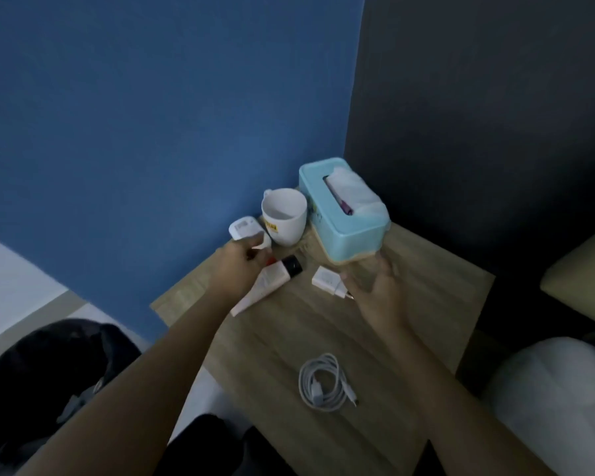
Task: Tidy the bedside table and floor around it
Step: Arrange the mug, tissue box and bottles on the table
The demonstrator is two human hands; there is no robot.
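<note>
On the wooden bedside table [409, 304] stand a white mug [284, 216] and a light blue tissue box [344, 207] at the back. My left hand [244, 266] grips a small white case [243, 228] beside the mug. A white tube with a black cap [272, 280] lies partly under that hand. My right hand [378, 290] hovers with fingers spread just in front of the tissue box, over a white charger plug [327, 278]. A coiled white cable [325, 383] lies near the table's front.
A blue wall [152, 115] rises behind the table, with a dark panel [495, 115] to the right. A dark bin or bag [49, 372] sits on the floor at lower left. Bedding [557, 379] lies at the right.
</note>
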